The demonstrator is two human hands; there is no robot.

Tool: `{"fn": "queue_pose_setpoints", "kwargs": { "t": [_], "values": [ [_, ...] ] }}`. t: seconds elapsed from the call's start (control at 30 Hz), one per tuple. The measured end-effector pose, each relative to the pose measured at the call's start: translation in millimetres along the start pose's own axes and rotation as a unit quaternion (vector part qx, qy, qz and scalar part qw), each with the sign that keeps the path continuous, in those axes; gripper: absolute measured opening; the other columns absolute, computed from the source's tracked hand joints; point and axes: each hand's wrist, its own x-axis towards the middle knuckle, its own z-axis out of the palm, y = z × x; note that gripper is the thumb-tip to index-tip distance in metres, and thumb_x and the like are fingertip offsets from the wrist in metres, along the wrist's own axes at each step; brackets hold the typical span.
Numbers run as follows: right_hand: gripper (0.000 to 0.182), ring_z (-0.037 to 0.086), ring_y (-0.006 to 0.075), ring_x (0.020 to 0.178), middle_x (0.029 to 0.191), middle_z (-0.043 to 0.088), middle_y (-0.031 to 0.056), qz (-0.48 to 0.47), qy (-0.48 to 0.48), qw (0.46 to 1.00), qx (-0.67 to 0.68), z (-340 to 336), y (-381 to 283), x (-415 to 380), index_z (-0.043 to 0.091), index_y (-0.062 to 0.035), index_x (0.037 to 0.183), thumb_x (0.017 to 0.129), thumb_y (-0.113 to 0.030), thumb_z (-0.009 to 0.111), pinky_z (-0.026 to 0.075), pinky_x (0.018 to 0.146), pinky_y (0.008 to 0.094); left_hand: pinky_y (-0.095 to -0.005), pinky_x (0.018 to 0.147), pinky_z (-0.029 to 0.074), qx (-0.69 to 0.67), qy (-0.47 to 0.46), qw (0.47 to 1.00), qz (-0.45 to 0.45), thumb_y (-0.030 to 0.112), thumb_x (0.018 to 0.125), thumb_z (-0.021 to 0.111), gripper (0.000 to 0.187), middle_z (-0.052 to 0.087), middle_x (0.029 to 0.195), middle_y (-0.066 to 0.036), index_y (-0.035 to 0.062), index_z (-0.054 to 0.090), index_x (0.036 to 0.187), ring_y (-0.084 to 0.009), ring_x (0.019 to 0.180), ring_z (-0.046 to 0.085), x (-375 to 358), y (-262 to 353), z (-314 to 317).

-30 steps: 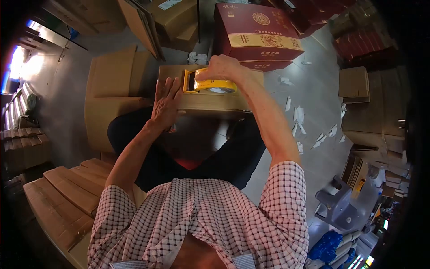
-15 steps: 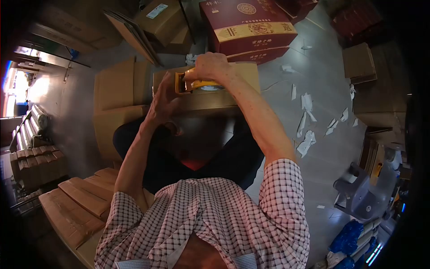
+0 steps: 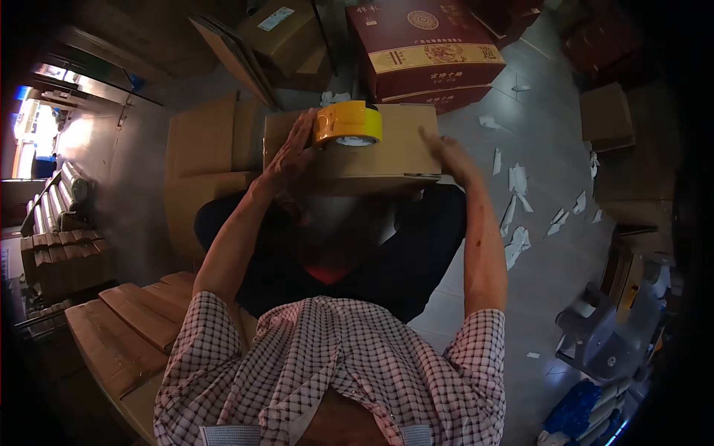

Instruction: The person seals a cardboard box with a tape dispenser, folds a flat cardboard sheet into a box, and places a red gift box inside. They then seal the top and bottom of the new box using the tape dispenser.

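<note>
1. Lying on the left end of an oblong, brown cardboard box (image 3: 405, 137), the bare left hand (image 3: 290, 157) has its fingers stretched out, closed around nothing; whether their tips touch the tape, I can't tell.
2. Just right of those fingers, a glossy, yellow-orange roll of plastic tape (image 3: 343, 119) with a pale core stands on edge atop the box. I'd judge it light but solid, a bit slick outside and tacky underneath; the best hold looks to be across its rounded top.
3. The box, before the knees, seems stiff at its edges but ready to dent mid-panel; better taken by both ends.
4. At its right end, the bare right hand (image 3: 455, 160) is blurred, so I can't say whether it grips the edge.
5. Farther right, torn white paper scraps (image 3: 518, 178) litter the floor; beyond, dark lens edges cut things off.
</note>
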Motion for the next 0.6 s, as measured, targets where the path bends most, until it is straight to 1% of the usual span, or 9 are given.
{"fn": "queue_pose_setpoints", "kwargs": {
  "t": [0.03, 0.07, 0.13, 0.23, 0.27, 0.3, 0.37, 0.43, 0.6],
  "values": [
    [0.06, 0.069, 0.028, 0.105, 0.119, 0.072, 0.0209, -0.011, -0.054, 0.998, 0.028, 5.7, 4.0, -0.5, 0.06, 0.0137, 0.131, 0.097, -0.034, 0.073, 0.055, 0.094, 0.0395, -0.0459, 0.132, 0.021, 0.008, -0.002, 1.0, 0.01, 0.032, 0.106, 0.063, 0.087, 0.024, 0.175, -0.022, 0.001, 0.013, 0.171, -0.0356, 0.164, 0.019, 3.6, -0.9, -3.4],
    [0.055, 0.068, 0.0262, 0.105, 0.118, 0.072, 0.0187, -0.024, -0.111, 0.992, 0.054, 9.5, 4.0, 3.0, 0.06, 0.0129, 0.131, 0.099, -0.031, 0.071, 0.055, 0.094, 0.0386, -0.046, 0.132, 0.022, -0.003, 0.001, 1.0, 0.024, 0.027, 0.105, 0.063, 0.086, 0.024, 0.174, -0.023, 0.0007, 0.014, 0.17, -0.0364, 0.164, 0.02, 8.5, -2.5, -7.3],
    [0.048, 0.069, 0.0241, 0.105, 0.118, 0.072, 0.017, -0.03, -0.144, 0.984, 0.1, 13.2, -4.0, 2.9, 0.06, 0.011, 0.133, 0.1, -0.024, 0.068, 0.056, 0.092, 0.0365, -0.0462, 0.131, 0.024, -0.025, 0.001, 0.999, 0.048, 0.018, 0.102, 0.062, 0.084, 0.025, 0.174, -0.024, 0.0, 0.015, 0.17, -0.0381, 0.163, 0.021, 9.1, -2.1, -18.2],
    [0.041, 0.069, 0.0216, 0.102, 0.117, 0.072, 0.0155, -0.062, -0.159, 0.971, 0.169, 28.4, -25.9, -2.2, 0.061, 0.0082, 0.133, 0.102, -0.017, 0.065, 0.058, 0.087, 0.035, -0.0436, 0.128, 0.031, -0.077, 0.033, 0.996, 0.001, 0.02, 0.102, 0.065, 0.084, 0.031, 0.171, -0.019, 0.0013, 0.019, 0.17, -0.0345, 0.159, 0.033, 7.3, -17.9, -30.9],
    [0.039, 0.07, 0.0208, 0.1, 0.116, 0.072, 0.0151, -0.074, -0.159, 0.966, 0.192, 38.3, -32.9, -7.7, 0.061, 0.0073, 0.133, 0.102, -0.015, 0.064, 0.058, 0.085, 0.0348, -0.0421, 0.126, 0.034, -0.151, 0.047, 0.987, -0.007, 0.023, 0.101, 0.067, 0.083, 0.035, 0.169, -0.017, 0.0024, 0.023, 0.169, -0.0321, 0.155, 0.037, 6.7, -27.9, -35.6],
    [0.037, 0.07, 0.0189, 0.098, 0.115, 0.073, 0.0141, -0.073, -0.176, 0.956, 0.221, 47.1, -41.1, -11.7, 0.063, 0.0054, 0.132, 0.101, -0.015, 0.065, 0.058, 0.084, 0.0325, -0.0406, 0.124, 0.036, -0.225, 0.06, 0.972, -0.015, 0.026, 0.101, 0.069, 0.083, 0.039, 0.166, -0.016, 0.0035, 0.027, 0.168, -0.0297, 0.152, 0.041, 6.3, -33.9, -42.4],
    [0.038, 0.07, 0.0178, 0.098, 0.116, 0.073, 0.0126, -0.093, -0.205, 0.95, 0.216, 65.1, -52.5, -7.1, 0.063, 0.0044, 0.133, 0.101, -0.016, 0.066, 0.057, 0.087, 0.0318, -0.0372, 0.12, 0.04, -0.262, 0.093, 0.959, -0.058, 0.032, 0.099, 0.074, 0.083, 0.046, 0.16, -0.013, 0.0048, 0.034, 0.167, -0.0247, 0.146, 0.047, -3.2, -46.5, -58.0],
    [0.038, 0.07, 0.0166, 0.099, 0.117, 0.073, 0.0111, -0.11, -0.226, 0.944, 0.215, 83.6, -67.0, -8.7, 0.063, 0.0033, 0.134, 0.102, -0.018, 0.067, 0.056, 0.089, 0.0312, -0.0334, 0.115, 0.043, -0.195, 0.137, 0.963, -0.126, 0.039, 0.096, 0.078, 0.084, 0.051, 0.155, -0.01, 0.0053, 0.041, 0.164, -0.0195, 0.14, 0.051, -10.1, -40.5, -77.3],
    [0.037, 0.069, 0.0139, 0.105, 0.12, 0.073, 0.0082, -0.132, -0.255, 0.936, 0.205, 122.7, -112.7, -21.7, 0.064, 0.0008, 0.134, 0.105, -0.021, 0.066, 0.055, 0.092, 0.0311, -0.0296, 0.11, 0.045, -0.336, 0.22, 0.91, -0.103, 0.037, 0.096, 0.081, 0.079, 0.059, 0.144, -0.004, 0.0033, 0.048, 0.16, -0.0148, 0.132, 0.055, -28.1, -69.2, -93.5]
  ]
}}
